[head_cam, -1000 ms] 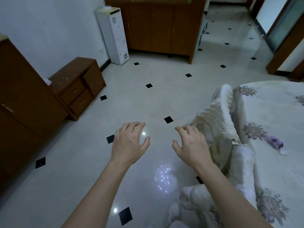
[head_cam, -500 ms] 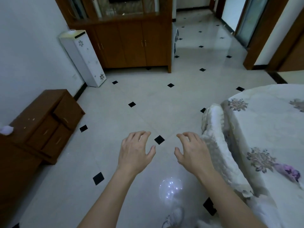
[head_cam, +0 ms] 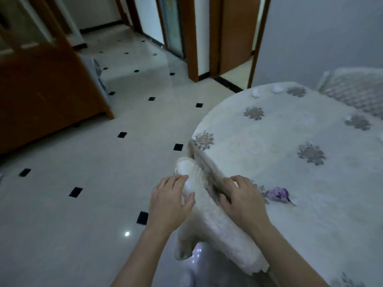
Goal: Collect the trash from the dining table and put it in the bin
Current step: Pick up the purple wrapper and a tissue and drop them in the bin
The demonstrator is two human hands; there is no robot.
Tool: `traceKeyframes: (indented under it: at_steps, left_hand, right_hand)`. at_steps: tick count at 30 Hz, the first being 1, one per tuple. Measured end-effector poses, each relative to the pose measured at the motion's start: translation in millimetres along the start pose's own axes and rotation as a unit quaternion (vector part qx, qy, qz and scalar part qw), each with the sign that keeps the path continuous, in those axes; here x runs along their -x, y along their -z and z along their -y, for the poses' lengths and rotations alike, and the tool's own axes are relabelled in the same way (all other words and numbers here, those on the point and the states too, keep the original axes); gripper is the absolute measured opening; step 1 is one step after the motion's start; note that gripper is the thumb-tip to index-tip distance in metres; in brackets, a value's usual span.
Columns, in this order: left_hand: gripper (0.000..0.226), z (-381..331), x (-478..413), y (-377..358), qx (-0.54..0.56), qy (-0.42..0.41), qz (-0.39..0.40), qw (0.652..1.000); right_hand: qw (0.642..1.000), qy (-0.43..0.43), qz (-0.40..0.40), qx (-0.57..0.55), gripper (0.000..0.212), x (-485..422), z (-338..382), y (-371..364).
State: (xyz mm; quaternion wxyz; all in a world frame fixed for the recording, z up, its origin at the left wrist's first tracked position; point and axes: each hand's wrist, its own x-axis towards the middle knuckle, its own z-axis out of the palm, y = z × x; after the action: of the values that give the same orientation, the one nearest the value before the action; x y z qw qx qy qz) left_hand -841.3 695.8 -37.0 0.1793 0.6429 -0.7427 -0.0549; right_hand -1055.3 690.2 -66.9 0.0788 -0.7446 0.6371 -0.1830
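Fingers [head_cam: 176, 181] of the left hand [head_cam: 170, 206] and right hand [head_cam: 242, 199] are spread, holding nothing, over a covered chair back [head_cam: 207, 214]. Purple wrapper [head_cam: 277, 194] lies on the table [head_cam: 290, 131] just right of the right fingertips; best reach across and pinch it whole.

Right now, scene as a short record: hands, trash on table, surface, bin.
left hand: open, empty, over the white covered chair back
right hand: open, empty, at the near table edge
nearest trash: crumpled purple wrapper, just right of the right hand
other trash: small white scraps near the far table edge
table: round, white floral cloth
bin: not in view
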Motion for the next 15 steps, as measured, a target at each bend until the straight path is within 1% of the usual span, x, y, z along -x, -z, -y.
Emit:
traceKeyframes:
  at_steps: [4,8,12,15]
  left_hand:
    - [0.043,-33,-50,-36,0.057,-0.077,0.06,0.994]
    - [0.043,-61,-91,-70,0.161,-0.131,0.123,0.97]
    - [0.044,-80,-126,-104,0.181,-0.206,0.178,0.945]
    - [0.041,-92,-144,-131,0.19,-0.25,0.222,0.923]
  right_hand:
    - [0.993,-0.107,-0.011,0.038,0.035,12,-49,12]
    - [0.976,-0.209,-0.017,0.063,0.036,28,-86,22]
    - [0.945,-0.318,-0.016,0.071,0.041,42,-109,24]
    - [0.923,-0.378,-0.014,0.071,0.041,51,-123,21]
